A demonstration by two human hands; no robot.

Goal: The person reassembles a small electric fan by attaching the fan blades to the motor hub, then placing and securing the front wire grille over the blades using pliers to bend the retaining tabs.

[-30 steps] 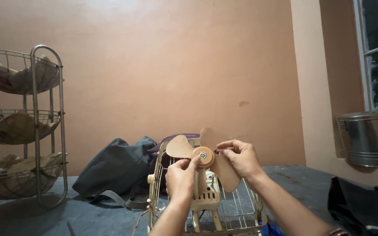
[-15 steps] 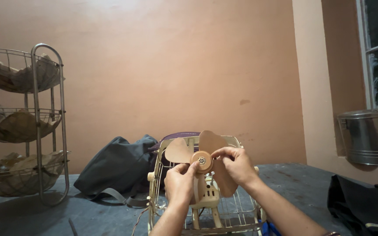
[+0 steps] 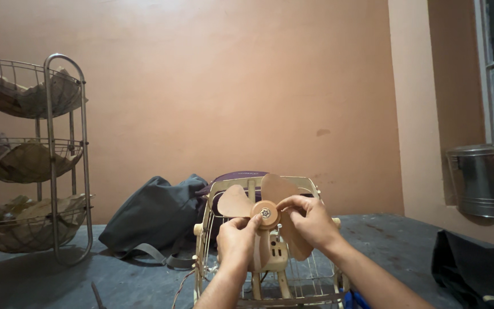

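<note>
both hands hold a tan fan blade [image 3: 261, 209] at lower centre, above the cream fan cage [image 3: 270, 269]. left hand [image 3: 236, 240] pinches the hub; right hand [image 3: 310, 220] grips a blade. it looks lifted clear of the motor, not yet seated.

The fan cage [image 3: 270, 274] and a grey bag [image 3: 155, 220] block the middle of the table [image 3: 115, 280]. A wire rack [image 3: 47, 166] stands far left, dark cloth [image 3: 475, 269] far right. Bare table lies between rack and bag.
</note>
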